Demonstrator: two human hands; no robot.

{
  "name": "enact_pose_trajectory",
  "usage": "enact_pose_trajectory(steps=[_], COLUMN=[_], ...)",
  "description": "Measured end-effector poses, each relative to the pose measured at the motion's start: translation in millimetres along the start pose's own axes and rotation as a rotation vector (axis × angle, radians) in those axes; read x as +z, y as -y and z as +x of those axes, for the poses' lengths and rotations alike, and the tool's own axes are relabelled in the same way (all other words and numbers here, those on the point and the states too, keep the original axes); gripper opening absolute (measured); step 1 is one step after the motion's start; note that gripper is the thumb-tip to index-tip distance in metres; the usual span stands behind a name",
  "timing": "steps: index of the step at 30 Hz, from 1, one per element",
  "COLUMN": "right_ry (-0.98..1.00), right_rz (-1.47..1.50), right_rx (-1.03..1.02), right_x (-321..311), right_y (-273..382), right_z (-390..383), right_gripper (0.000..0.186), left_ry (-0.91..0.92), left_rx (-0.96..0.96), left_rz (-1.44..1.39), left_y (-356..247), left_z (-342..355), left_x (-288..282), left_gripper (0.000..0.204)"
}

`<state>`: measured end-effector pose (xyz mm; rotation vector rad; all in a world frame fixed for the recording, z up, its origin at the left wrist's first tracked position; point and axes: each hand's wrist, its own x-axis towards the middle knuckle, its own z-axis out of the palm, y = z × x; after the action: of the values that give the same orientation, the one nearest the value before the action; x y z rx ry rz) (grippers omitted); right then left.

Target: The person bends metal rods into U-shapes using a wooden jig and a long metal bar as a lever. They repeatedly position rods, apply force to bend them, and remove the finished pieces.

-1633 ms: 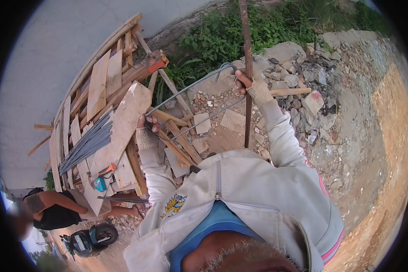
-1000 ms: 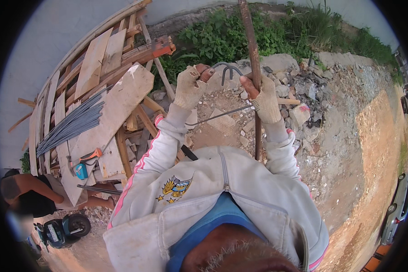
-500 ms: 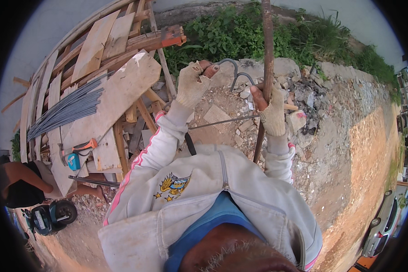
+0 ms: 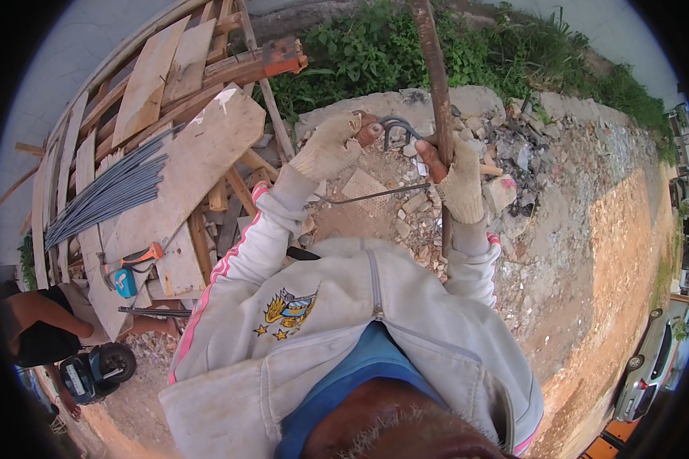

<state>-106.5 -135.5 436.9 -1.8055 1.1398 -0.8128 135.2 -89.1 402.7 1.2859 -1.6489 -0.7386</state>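
Note:
My left hand (image 4: pixel 335 145), in a cream fingerless glove, is closed around bent steel rods (image 4: pixel 396 122); their dark curves arch across toward my other hand. My right hand (image 4: pixel 459 180), gloved the same way, grips an upright brown pole (image 4: pixel 436 76), its thumb pointing up beside the rods' ends. Whether those fingers also hold the rods is hidden. Below both hands, a thin dark rod (image 4: pixel 375 196) runs from near my left wrist toward the pole, with a slight bend at its left end.
Planks and boards (image 4: pixel 153 84) are stacked at left, carrying a bundle of straight steel rods (image 4: pixel 107 195), an orange-handled tool (image 4: pixel 143 254) and a blue tape measure (image 4: pixel 125 282). A person's legs (image 4: pixel 50 317) show at lower left. Rubble (image 4: pixel 513 168) lies ahead, a car (image 4: pixel 643 367) far right.
The pole's top has swung left and its lower end right. My left hand has lowered slightly, and the bent rods now sit closer together and lower. The thin rod has shifted and tilted.

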Motion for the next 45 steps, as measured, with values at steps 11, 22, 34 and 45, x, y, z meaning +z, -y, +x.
enact_pose_trajectory(steps=[11,22,34,45], right_ry=[0.161,0.176,-0.031,-0.394], right_rz=[-0.229,-0.221,-0.285,-0.359], right_rx=[-0.221,-0.295,-0.149,0.506], right_x=[-7,-1,-24,-138], right_y=[18,-41,-133,-250], right_z=[33,34,-24,-169], right_gripper=[0.037,0.043,0.041,0.033], left_ry=[0.166,0.246,0.567,0.649], left_rx=[-0.286,-0.371,-0.057,-0.302], left_rz=[-0.854,-0.808,0.094,-0.028], left_y=[44,82,63,115], left_z=[13,7,24,98], left_x=[7,47,117,301], left_gripper=[0.041,0.037,0.031,0.028])
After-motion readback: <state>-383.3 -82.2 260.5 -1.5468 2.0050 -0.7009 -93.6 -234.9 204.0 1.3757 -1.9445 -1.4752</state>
